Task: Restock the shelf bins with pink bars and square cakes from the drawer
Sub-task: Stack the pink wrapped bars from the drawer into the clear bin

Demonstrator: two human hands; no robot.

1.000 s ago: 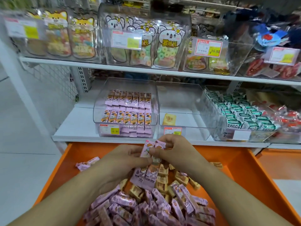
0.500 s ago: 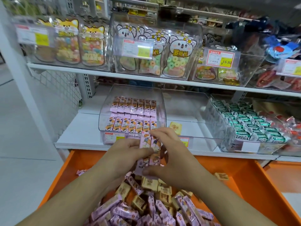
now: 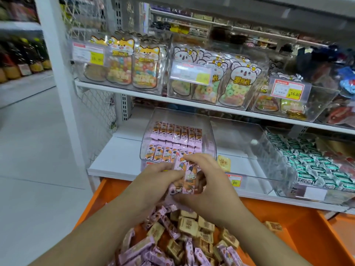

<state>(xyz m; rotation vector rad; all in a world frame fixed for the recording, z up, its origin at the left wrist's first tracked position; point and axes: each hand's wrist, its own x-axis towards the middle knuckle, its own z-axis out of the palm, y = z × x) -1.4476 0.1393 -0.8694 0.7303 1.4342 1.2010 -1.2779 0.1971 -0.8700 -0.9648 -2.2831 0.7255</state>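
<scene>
A small bundle of pink bars (image 3: 185, 176) is held upright btwn both hands, just above the front edge of the orange drawer (image 3: 299, 237). The left hand (image 3: 155, 181) is curled against the bundle's left side, thumb laid across the front near the top, fingers tucked behind/under w/ the wrappers pinched. The right hand (image 3: 213, 181) is wrapped round the right side: index finger arched over the top of the bars, thumb pressed in low at the front. Both grips are closed tight on the bundle; exact no. of bars can't be told, approx. two faces are seen.

Right behind the bundle, the clear left bin (image 3: 153, 131) on the lower shelf (image 3: 113, 162) is seen partly filled w/ two neat rows of the same pink bars, standing on end. Just beside it to the right, a second clear bin (image 3: 255, 150) is seen w/ a single yellow square cake (image 3: 224, 163) leaned at its front left corner. Further right, a bin of green-and-white wrapped sweets (image 3: 317, 166) is packed.

Below the hands, the drawer is heaped w/ loose pink bars (image 3: 138, 250) mixed w/ tan square cakes (image 3: 189, 225); one more cake (image 3: 273, 226) is lying apart on the bare orange floor at right.

On the upper shelf, clear bins of cartoon-animal candy bags (image 3: 240, 83) are lined up behind price tags (image 3: 288, 90).
</scene>
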